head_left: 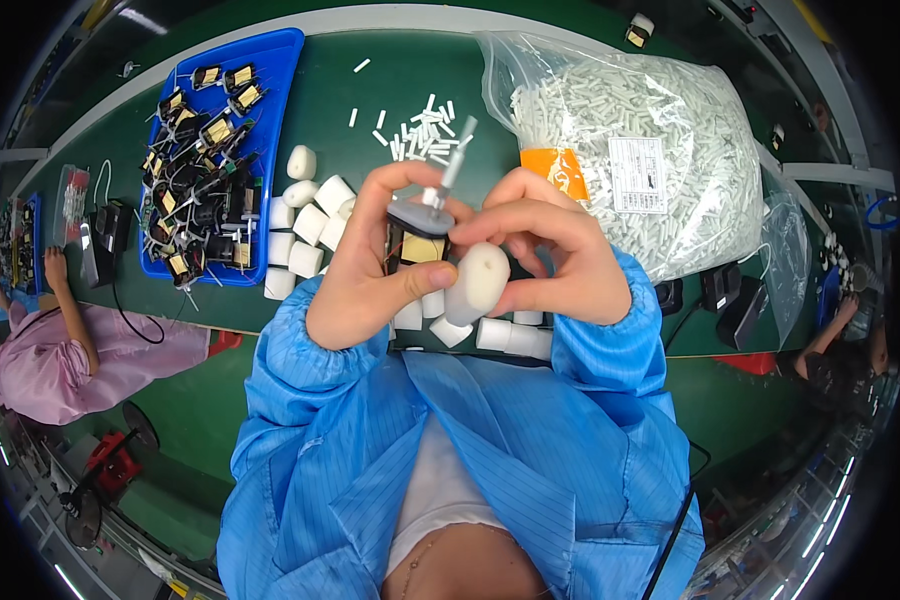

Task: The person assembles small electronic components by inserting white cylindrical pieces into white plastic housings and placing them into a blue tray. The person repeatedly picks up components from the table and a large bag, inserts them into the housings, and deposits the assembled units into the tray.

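My left hand (355,285) is closed around a small motor assembly (420,217) with a dark grey oval top plate and a yellow block below it. A thin shaft with a pale sleeve (455,165) sticks up from that plate. Beside it, a white rounded housing (482,280) is gripped by my right hand (575,250), its holed end facing up; my left thumb lies close to it. The right index finger reaches toward the assembly's edge. Below and left of my hands lie several more white housings (312,222). Short white tubes (425,135) are scattered beyond the hands.
At the left a blue tray (285,110) holds several similar motor assemblies. A large clear bag (650,100) full of white tubes lies at the right. Black power adapters (745,310) with cables sit near the table's right edge. Another person in pink (90,360) works at the left.
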A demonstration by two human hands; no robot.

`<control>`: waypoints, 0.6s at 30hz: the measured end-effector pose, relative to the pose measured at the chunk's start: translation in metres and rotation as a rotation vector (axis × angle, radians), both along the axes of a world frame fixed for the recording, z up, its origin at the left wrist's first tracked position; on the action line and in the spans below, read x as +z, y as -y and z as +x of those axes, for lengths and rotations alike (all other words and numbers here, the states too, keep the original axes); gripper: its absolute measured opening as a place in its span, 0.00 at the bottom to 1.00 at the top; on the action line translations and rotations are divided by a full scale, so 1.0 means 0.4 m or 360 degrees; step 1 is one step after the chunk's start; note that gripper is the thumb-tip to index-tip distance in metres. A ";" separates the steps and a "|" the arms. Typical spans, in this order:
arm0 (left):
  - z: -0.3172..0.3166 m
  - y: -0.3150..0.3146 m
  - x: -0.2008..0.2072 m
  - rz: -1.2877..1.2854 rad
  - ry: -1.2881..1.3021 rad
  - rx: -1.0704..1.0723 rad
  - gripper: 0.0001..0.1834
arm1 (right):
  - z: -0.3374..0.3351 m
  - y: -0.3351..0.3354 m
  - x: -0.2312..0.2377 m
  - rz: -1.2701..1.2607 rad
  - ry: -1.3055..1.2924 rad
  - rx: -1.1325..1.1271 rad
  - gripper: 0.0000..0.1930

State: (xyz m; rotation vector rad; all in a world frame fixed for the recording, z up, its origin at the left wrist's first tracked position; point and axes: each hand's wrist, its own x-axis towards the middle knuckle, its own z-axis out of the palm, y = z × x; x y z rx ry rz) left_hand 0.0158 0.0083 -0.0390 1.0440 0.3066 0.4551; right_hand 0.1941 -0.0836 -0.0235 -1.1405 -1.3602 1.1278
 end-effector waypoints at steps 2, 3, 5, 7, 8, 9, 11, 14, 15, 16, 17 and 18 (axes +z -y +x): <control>0.002 0.010 -0.002 0.0027 0.0030 0.0045 0.27 | -0.010 0.005 0.003 0.0119 0.0048 -0.0061 0.21; 0.004 0.018 -0.003 0.0032 0.0053 0.0092 0.25 | -0.014 0.007 0.005 0.0180 0.0071 -0.0095 0.20; 0.009 0.027 0.002 -0.0030 0.0076 0.0176 0.21 | -0.017 0.010 0.002 0.0214 -0.0016 -0.0155 0.19; 0.012 0.033 0.012 -0.0166 0.0074 0.0254 0.18 | -0.021 0.018 0.005 0.0100 -0.0293 -0.0261 0.18; 0.013 0.037 0.013 -0.0113 0.0023 0.0389 0.17 | -0.024 0.029 0.012 -0.0031 -0.0525 -0.0340 0.18; 0.007 0.032 0.014 -0.0062 -0.0041 0.0327 0.16 | -0.022 0.038 0.017 -0.0162 -0.0759 -0.0422 0.18; -0.009 0.015 0.018 0.0040 -0.0170 0.0201 0.15 | -0.003 0.044 0.008 -0.0129 -0.0711 -0.0484 0.20; -0.003 0.025 0.030 -0.0032 -0.0162 0.0235 0.16 | -0.001 0.041 0.006 -0.0099 -0.0572 -0.0607 0.20; 0.001 0.027 0.033 -0.0081 -0.0137 0.0247 0.17 | -0.001 0.039 0.006 -0.0124 -0.0565 -0.0603 0.20; 0.004 0.028 0.033 -0.0116 -0.0127 0.0241 0.18 | -0.001 0.037 0.006 -0.0148 -0.0558 -0.0598 0.21; 0.007 0.028 0.034 -0.0150 -0.0118 0.0234 0.19 | -0.002 0.034 0.006 -0.0172 -0.0550 -0.0594 0.21; 0.009 0.028 0.033 -0.0187 -0.0110 0.0228 0.20 | -0.004 0.032 0.009 -0.0190 -0.0515 -0.0593 0.21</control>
